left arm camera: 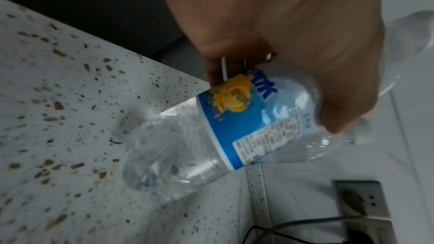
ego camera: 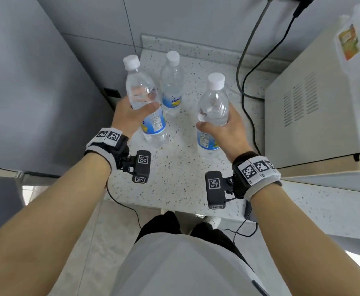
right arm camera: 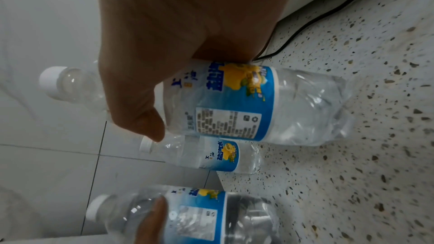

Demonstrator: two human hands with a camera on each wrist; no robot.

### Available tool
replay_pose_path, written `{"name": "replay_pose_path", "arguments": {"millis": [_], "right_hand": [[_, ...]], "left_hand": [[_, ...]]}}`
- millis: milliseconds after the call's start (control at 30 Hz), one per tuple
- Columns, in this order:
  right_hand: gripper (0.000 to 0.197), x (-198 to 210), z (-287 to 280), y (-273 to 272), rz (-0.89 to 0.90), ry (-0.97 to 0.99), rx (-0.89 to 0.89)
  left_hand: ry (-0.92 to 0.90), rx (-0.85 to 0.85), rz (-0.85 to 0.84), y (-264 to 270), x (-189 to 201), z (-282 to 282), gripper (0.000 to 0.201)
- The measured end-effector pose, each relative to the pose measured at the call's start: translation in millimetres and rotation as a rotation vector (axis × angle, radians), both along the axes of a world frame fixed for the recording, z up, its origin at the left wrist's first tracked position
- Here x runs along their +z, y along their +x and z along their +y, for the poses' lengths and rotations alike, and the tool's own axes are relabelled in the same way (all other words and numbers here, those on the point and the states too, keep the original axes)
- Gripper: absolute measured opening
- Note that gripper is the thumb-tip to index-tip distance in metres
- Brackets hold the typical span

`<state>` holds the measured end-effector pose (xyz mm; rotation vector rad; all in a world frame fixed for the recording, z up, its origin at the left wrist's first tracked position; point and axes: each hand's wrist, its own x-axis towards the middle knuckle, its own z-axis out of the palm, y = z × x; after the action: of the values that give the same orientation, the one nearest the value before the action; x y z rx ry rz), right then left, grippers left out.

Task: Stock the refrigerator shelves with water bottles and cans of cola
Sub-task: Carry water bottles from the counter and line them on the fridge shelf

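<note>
Three clear water bottles with white caps and blue labels are on the speckled countertop [ego camera: 174,171]. My left hand [ego camera: 130,116] grips the left bottle [ego camera: 139,88] round its upper body; the bottle leans, its base low over the counter. In the left wrist view the fingers of my left hand [left arm camera: 293,44] wrap this left bottle [left arm camera: 234,127] above the label. My right hand [ego camera: 228,129] grips the right bottle [ego camera: 214,99], which is upright. The right wrist view shows my right hand [right arm camera: 176,34] on that right bottle [right arm camera: 234,103]. The third bottle [ego camera: 171,82] stands free behind them.
A tall grey refrigerator side [ego camera: 36,82] rises just left of the counter. A beige vented appliance [ego camera: 313,103] stands at the right, with a plastic jug [ego camera: 356,39] on top. Black cables [ego camera: 245,82] trail down the back wall to a wall socket [left arm camera: 359,199].
</note>
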<state>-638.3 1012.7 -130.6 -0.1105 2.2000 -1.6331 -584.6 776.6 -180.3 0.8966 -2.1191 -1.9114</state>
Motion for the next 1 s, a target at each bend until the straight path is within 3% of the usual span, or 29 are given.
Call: {"name": "replay_pose_path", "arguments": {"millis": [133, 233, 433, 700, 800, 900, 1000], "right_hand": [[0.05, 13.1, -3.5, 8.4, 0.044, 0.002, 0.098], [0.052, 25.7, -4.6, 13.2, 0.086, -0.02, 0.155], [0.049, 38.6, -5.9, 34.1, 0.108, -0.094, 0.291], [0.049, 31.9, 10.4, 86.0, 0.042, -0.185, 0.628], [0.047, 27.2, 16.2, 112.8, 0.039, -0.182, 0.752], [0.038, 30.1, 18.0, 147.4, 0.015, -0.18, 0.89], [0.035, 32.0, 15.3, 184.0, 0.008, -0.188, 1.049]], "left_hand": [[0.075, 0.045, 0.065, 10.5, 24.8, 12.4, 0.039], [0.092, 0.082, 0.107, 26.9, 44.4, 17.0, 0.03], [0.122, 0.288, 0.094, 85.6, 72.7, 35.9, 0.033], [0.012, 0.533, -0.077, 184.5, 86.8, 97.1, 0.045], [-0.001, 0.636, -0.081, 231.2, 85.1, 126.9, 0.042], [0.002, 0.735, -0.08, 281.5, 85.6, 153.1, 0.053], [0.003, 0.861, -0.074, 331.0, 91.0, 178.5, 0.039]]}}
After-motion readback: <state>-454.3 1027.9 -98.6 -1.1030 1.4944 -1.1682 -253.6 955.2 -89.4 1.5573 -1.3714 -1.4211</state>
